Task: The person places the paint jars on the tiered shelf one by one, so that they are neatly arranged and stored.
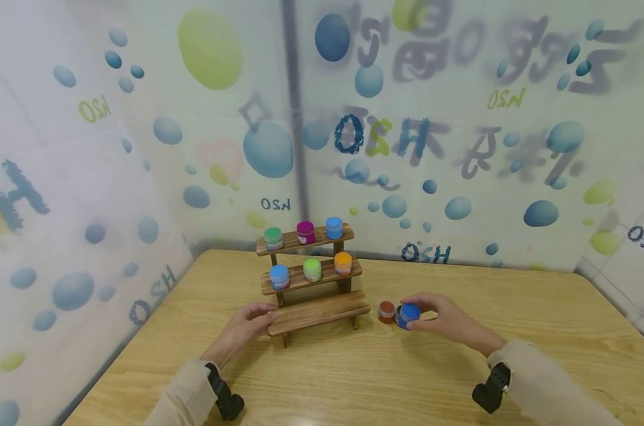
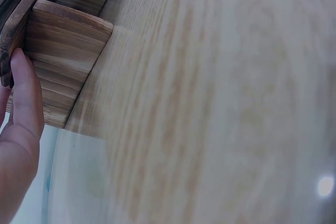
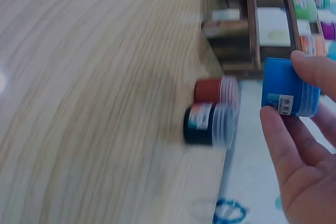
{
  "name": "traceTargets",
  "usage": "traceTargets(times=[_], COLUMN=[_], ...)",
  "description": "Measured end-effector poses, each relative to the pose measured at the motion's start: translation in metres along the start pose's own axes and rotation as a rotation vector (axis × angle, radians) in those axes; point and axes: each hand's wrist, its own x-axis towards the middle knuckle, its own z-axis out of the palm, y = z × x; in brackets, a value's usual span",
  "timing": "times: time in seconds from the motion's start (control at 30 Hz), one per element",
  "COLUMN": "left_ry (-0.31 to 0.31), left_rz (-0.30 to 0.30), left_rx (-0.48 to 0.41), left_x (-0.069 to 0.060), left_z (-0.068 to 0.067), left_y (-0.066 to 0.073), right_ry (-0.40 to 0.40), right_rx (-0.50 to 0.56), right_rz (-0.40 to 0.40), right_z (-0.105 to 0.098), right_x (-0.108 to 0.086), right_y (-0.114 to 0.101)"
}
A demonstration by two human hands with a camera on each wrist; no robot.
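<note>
A three-tier wooden stand (image 1: 322, 312) rises in steps on the table. My left hand (image 1: 244, 325) grips the left end of its lowest board, thumb on top. In the left wrist view a finger (image 2: 27, 95) lies against the board's end. To the right of the stand, my right hand (image 1: 443, 318) holds a blue paint jar (image 3: 279, 85) between thumb and fingers, lifted off the table in the right wrist view. A reddish-brown paint jar (image 1: 386, 312) and a black paint jar (image 3: 198, 124) stand side by side nearby; the blue one mostly hides the black one in the head view.
Green (image 1: 273, 238), purple (image 1: 305, 232) and blue (image 1: 334, 228) jars stand on the top tier. Another blue (image 1: 279, 276), a light green (image 1: 312, 270) and an orange jar (image 1: 343, 263) occupy the middle tier. Patterned curtains (image 1: 460, 148) border the wooden table (image 1: 514, 307).
</note>
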Motion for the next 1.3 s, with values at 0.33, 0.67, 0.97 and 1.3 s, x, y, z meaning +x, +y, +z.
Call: traceTargets(times=[0.33,0.67,0.97,1.3], left_ry=[-0.011,0.0,-0.002,-0.013], left_rz=[0.0,-0.004,0.017,0.017], left_rx=[-0.012,-0.015,-0.008,0.003], left_x=[0.001,0.0,0.0,0.0], left_z=[0.001,0.001,0.0,-0.001], left_y=[0.0,0.0,-0.001,-0.002], right_ry=[-0.099,-0.122,-0.117,-0.138], right_rx=[0.075,0.067,0.083,0.059], right_rz=[-0.033,-0.077,-0.091,-0.099], right_z=[0.028,0.06,0.087,0.118], right_x=[0.023,0.05,0.076,0.098], right_y=[-0.021,-0.042,-0.057,-0.072])
